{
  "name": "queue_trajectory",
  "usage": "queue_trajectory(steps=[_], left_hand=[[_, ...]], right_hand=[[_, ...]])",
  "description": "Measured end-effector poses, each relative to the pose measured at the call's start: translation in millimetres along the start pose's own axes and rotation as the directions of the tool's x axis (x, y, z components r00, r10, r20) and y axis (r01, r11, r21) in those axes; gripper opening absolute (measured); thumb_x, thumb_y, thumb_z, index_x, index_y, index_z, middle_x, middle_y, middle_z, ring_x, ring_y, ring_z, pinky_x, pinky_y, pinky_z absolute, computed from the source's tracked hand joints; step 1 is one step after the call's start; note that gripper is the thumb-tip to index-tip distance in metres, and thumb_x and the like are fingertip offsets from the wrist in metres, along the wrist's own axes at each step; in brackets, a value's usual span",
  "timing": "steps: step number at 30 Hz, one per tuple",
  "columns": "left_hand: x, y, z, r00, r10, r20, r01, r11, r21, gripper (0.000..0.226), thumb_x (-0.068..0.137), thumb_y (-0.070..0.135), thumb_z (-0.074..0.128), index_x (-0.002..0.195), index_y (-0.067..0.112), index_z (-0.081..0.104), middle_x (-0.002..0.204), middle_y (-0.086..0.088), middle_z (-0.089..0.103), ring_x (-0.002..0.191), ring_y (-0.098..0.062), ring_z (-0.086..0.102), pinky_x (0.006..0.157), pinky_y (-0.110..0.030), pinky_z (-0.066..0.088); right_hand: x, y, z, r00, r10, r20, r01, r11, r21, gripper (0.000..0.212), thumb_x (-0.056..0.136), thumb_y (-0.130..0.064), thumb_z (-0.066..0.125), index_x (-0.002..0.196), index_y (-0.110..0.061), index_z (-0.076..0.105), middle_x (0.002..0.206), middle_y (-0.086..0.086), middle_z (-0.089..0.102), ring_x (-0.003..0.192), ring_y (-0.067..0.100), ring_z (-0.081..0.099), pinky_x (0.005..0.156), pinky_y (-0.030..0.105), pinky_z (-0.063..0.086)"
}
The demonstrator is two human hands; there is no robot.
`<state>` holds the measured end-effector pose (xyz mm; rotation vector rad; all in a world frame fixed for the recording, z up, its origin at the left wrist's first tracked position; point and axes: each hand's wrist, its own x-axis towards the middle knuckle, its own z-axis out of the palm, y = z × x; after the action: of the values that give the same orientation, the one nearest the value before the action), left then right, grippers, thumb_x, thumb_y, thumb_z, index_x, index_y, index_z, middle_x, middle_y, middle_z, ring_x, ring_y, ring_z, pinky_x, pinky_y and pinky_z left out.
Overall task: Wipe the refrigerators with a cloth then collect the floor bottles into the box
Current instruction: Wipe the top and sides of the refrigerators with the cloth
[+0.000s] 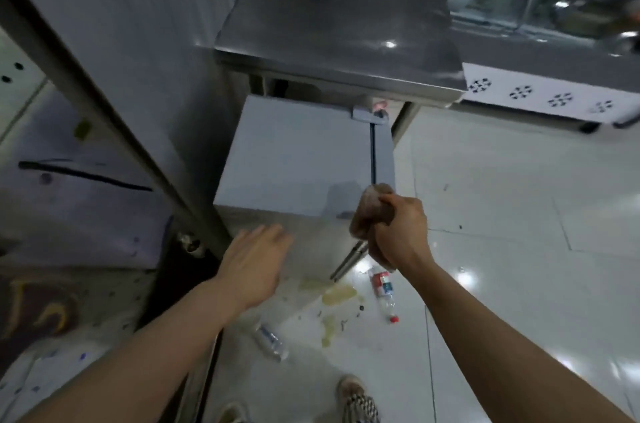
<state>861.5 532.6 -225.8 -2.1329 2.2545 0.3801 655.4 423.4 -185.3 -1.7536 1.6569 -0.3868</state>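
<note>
Far left: a tall stainless steel refrigerator [114,42] fills the upper left, its front falling away toward the lower left.

Left of centre: the left hand [254,265] is extended palm down, fingers straight and together, holding nothing. It sits over the near left edge of a low pale grey refrigerator [294,152]; contact with that surface cannot be confirmed.

Centre: the low pale grey refrigerator stands partly under a stainless steel table [339,24], its top showing below the table's front edge. A dark seam runs along its right side.

On the glossy white tiled floor [519,215] below: a clear plastic bottle with a blue label [272,341] lies on its side close to the refrigerator base. Yellowish stains mark the tiles just beside it. To the right, a clear plastic bottle with a red cap and red-and-white label [383,291] lies on its side, cap toward the viewer.

Right of centre: the right hand [398,228] has its grip closed tightly round a bunched brown cloth [369,211]. The cloth is at the near right corner of the low refrigerator's top.

Bottom edge: patterned shoes [356,402] on the floor.
</note>
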Motion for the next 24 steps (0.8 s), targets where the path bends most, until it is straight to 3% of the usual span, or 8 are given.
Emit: queue_trajectory(steps=[3,8,11,13,15,17,21,24], left_hand=[[9.2,-8.5,5.6,0.998,0.062,-0.014,-0.062,0.998,0.013,0.049,0.077,0.018,0.058,0.125,0.017,0.047,0.132,-0.005,0.045,0.119,-0.026,0.044,0.095,-0.040,0.035],[39.4,-12.8,30.9,0.996,0.080,-0.036,-0.076,0.994,0.079,0.066,0.082,0.029,0.057,0.141,0.022,0.027,0.152,-0.001,0.018,0.139,-0.020,0.018,0.112,-0.045,0.018],[60.2,-16.9,54.4,0.992,0.049,-0.120,-0.037,0.994,0.103,0.070,0.080,0.029,0.061,0.140,0.023,0.027,0.151,-0.004,0.018,0.137,-0.024,0.018,0.110,-0.050,0.016],[69.1,-22.4,72.2,0.986,-0.005,-0.168,0.028,0.991,0.133,0.072,0.078,0.028,0.063,0.140,0.019,0.027,0.150,-0.007,0.022,0.135,-0.028,0.022,0.109,-0.054,0.020],[74.2,-26.8,91.9,0.971,-0.023,-0.240,0.056,0.990,0.133,0.074,0.071,0.024,0.070,0.136,0.013,0.035,0.145,-0.012,0.032,0.130,-0.032,0.030,0.103,-0.060,0.027],[78.4,-32.3,117.4,0.926,-0.008,-0.378,0.054,0.993,0.110,0.076,0.063,0.019,0.075,0.131,0.010,0.042,0.139,-0.014,0.040,0.124,-0.034,0.036,0.098,-0.063,0.031],[88.2,-35.8,136.5,0.832,0.005,-0.555,0.041,0.997,0.071,0.073,0.064,0.026,0.074,0.128,0.014,0.041,0.135,-0.014,0.043,0.120,-0.033,0.035,0.099,-0.055,0.030],[98.1,-39.9,148.9,0.750,0.048,-0.660,0.014,0.996,0.088,0.066,0.068,0.031,0.070,0.124,0.013,0.043,0.129,-0.017,0.048,0.114,-0.035,0.039,0.097,-0.055,0.033]], right_hand=[[-7.2,16.4,6.1,0.997,0.053,-0.060,-0.049,0.996,0.071,0.044,0.079,0.011,0.045,0.117,-0.006,0.060,0.126,0.014,0.051,0.092,0.031,0.062,0.079,0.039,0.057],[5.8,40.0,36.4,0.979,-0.022,-0.200,0.008,0.998,-0.069,0.045,0.083,0.004,0.053,0.125,-0.013,0.055,0.135,0.009,0.036,0.094,0.032,0.059,0.073,0.046,0.056],[24.0,61.8,57.8,0.955,-0.191,-0.228,0.106,0.935,-0.340,0.043,0.084,-0.003,0.059,0.126,-0.012,0.055,0.139,0.012,0.038,0.108,0.032,0.052,0.074,0.046,0.054],[34.9,82.4,69.8,0.925,-0.303,-0.228,0.141,0.834,-0.534,0.044,0.084,-0.009,0.063,0.127,-0.012,0.055,0.142,0.011,0.040,0.119,0.033,0.044,0.087,0.044,0.048],[43.2,100.1,80.6,0.887,-0.407,-0.218,0.182,0.742,-0.645,0.047,0.083,-0.014,0.066,0.129,-0.012,0.055,0.144,0.008,0.043,0.130,0.035,0.038,0.105,0.045,0.035],[50.6,116.9,94.7,0.832,-0.499,-0.244,0.230,0.709,-0.667,0.047,0.083,-0.012,0.067,0.128,-0.008,0.056,0.142,0.009,0.047,0.133,0.038,0.038,0.111,0.051,0.029],[60.5,131.2,106.1,0.730,-0.597,-0.333,0.316,0.726,-0.610,0.038,0.092,-0.015,0.056,0.128,-0.002,0.055,0.139,0.018,0.049,0.129,0.043,0.043,0.107,0.053,0.036],[70.6,142.0,118.3,0.584,-0.709,-0.396,0.355,0.662,-0.660,0.039,0.091,-0.016,0.054,0.126,-0.001,0.056,0.131,0.021,0.054,0.120,0.046,0.048,0.099,0.054,0.043]])
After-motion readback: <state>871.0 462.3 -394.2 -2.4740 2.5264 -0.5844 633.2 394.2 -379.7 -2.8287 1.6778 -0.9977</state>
